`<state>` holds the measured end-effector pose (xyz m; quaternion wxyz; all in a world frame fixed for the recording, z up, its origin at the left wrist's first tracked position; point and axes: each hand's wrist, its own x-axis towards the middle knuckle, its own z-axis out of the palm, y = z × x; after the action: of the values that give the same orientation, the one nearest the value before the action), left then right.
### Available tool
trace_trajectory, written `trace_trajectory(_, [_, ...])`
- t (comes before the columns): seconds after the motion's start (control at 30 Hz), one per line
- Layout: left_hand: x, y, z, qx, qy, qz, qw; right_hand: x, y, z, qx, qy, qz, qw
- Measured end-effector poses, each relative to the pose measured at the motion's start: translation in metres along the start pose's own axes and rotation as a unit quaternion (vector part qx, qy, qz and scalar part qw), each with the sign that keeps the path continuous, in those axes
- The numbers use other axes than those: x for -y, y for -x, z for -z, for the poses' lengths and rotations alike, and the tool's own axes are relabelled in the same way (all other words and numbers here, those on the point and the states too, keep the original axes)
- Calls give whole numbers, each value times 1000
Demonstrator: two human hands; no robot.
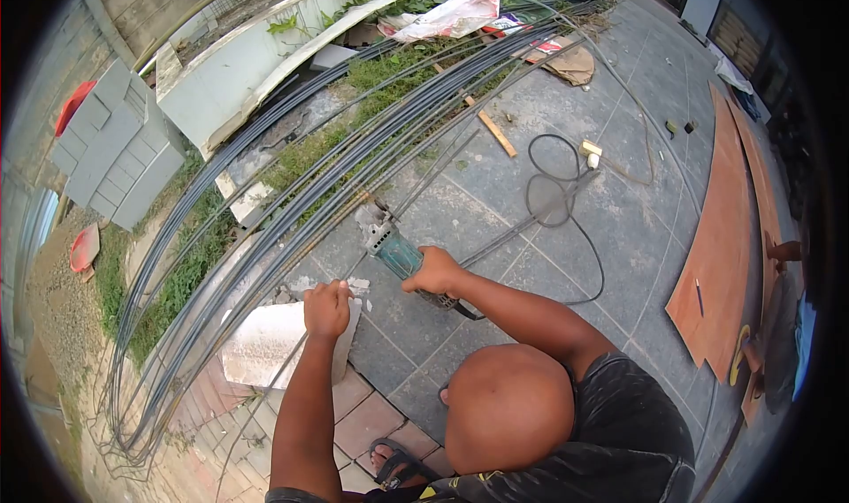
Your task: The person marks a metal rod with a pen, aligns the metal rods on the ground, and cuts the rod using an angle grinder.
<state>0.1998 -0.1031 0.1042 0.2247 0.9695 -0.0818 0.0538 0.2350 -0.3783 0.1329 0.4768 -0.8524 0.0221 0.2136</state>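
My right hand (432,271) is wrapped round the body of a green angle grinder (396,249). The grinder's head points away from me, close to the edge of a long bundle of steel rods (354,154); its disc is hard to make out. To the left, my left hand (328,308) is closed round a thin steel rod (292,359), which runs down toward my feet. That hand is just above a white block (274,339), with pale broken bits (358,285) beside it. My bent knee (511,406) is in front of me.
A black cable (603,273) loops over the grey tiles to a white plug connector (592,154). A wooden strip (492,127) lies near the rods. On the right are plywood sheets (712,300) and part of another person (783,254). Grey tiles are stacked (119,140) at left.
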Motion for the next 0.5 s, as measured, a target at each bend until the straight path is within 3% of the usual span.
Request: trace_trajectory(0.5, [-3, 1, 3, 1, 5, 3, 1000, 6, 4, 0, -34, 12, 3, 999])
